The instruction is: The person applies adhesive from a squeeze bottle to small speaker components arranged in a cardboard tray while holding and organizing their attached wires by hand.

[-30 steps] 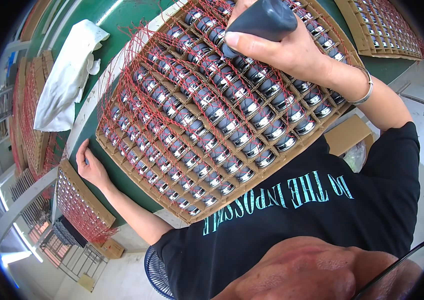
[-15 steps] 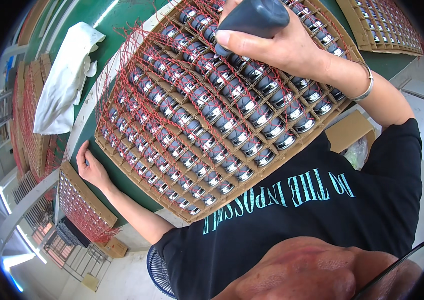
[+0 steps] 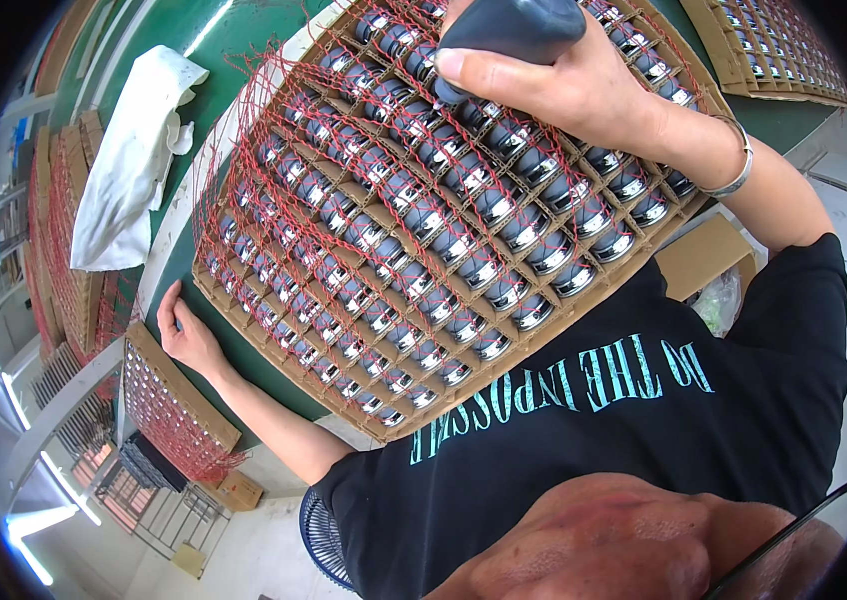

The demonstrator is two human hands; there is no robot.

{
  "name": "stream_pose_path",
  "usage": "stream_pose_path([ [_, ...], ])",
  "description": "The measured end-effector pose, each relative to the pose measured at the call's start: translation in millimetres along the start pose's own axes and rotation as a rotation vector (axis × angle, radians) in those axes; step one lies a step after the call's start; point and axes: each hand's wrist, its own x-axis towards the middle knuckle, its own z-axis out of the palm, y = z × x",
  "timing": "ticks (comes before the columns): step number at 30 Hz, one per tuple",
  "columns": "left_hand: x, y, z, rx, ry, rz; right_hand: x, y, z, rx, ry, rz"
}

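My right hand (image 3: 554, 95) is wrapped around a dark blue-grey rounded tool (image 3: 514, 30); its narrower end points down among the parts at the far side of a cardboard tray (image 3: 534, 345). I cannot make out its exact kind. The divided tray holds rows of small round silver-and-grey parts (image 3: 494, 205) with twisted red wires (image 3: 264, 110) lying over them and bunched at the left. My left hand (image 3: 194, 340) rests on the green tabletop near the tray's left edge, fingers loosely stretched, with a small bluish spot between them.
A white cloth (image 3: 134, 160) lies at the table's left edge. Another filled tray (image 3: 774, 50) sits at the far right. More wired trays (image 3: 174, 400) stand at the left. An opened cardboard box (image 3: 709, 255) is beside me at right, and a blue chair back (image 3: 324, 545) is behind me.
The view has shifted slightly. My right hand and the dark tool have moved a little to the right; my left hand stays by the tray's edge.
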Motion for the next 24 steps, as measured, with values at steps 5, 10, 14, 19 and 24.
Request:
stream_pose_path([
  [5, 0, -6, -1, -0.004, -0.001, -0.012, -4, -5, -3, 0.0, 0.023, 0.041],
  [10, 4, -3, 0, 0.021, -0.024, 0.015, -25, -17, 4, -0.179, -0.036, 0.057],
  [14, 5, -6, 1, 0.02, -0.017, 0.048, -23, -14, 8, -0.154, 0.009, 0.108],
  [19, 4, -5, 3, 0.005, -0.017, 0.054, -23, -16, 9, -0.193, 0.005, 0.125],
  [24, 4, -5, 1, 0.056, -0.023, 0.057, -23, -16, 9, -0.225, -0.016, 0.107],
])
